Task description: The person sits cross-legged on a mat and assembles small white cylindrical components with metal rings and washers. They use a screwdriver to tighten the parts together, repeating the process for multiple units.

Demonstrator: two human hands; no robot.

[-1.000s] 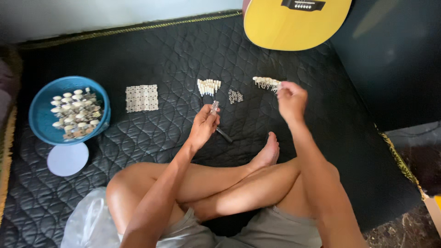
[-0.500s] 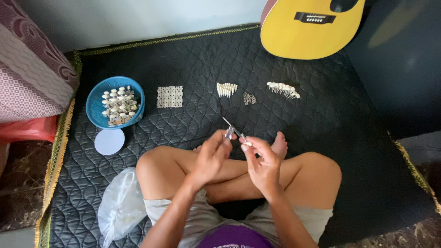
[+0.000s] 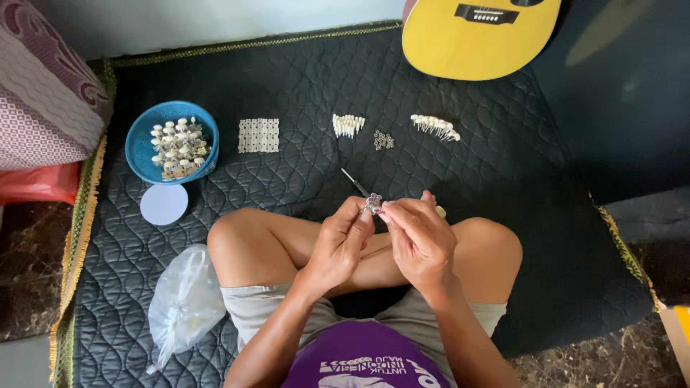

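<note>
Both hands have come together above the crossed legs: the left hand (image 3: 338,244) and right hand (image 3: 420,241) are pinching a small metal part (image 3: 373,205) between their fingers, a screwdriver (image 3: 355,182) poking out behind, mid-mat (image 3: 503,172).

Soft, even daylight fills the scene, bright enough to show the stitching of the dark quilted mat (image 3: 460,165) clearly. Shadows are faint and short: a thin one beside the blue bowl (image 3: 141,147), a deeper one under the crossed legs. The yellow guitar (image 3: 474,43) carries a mild sheen without harsh glare, and the plastic bag (image 3: 183,302) shows pale highlights. The far right is dimmer, with a vague dark shadow patch. Focus is sharp at centre; the small metal part (image 3: 373,204) is too small for detail. The mat's edges bow slightly from wide-angle distortion.
</note>
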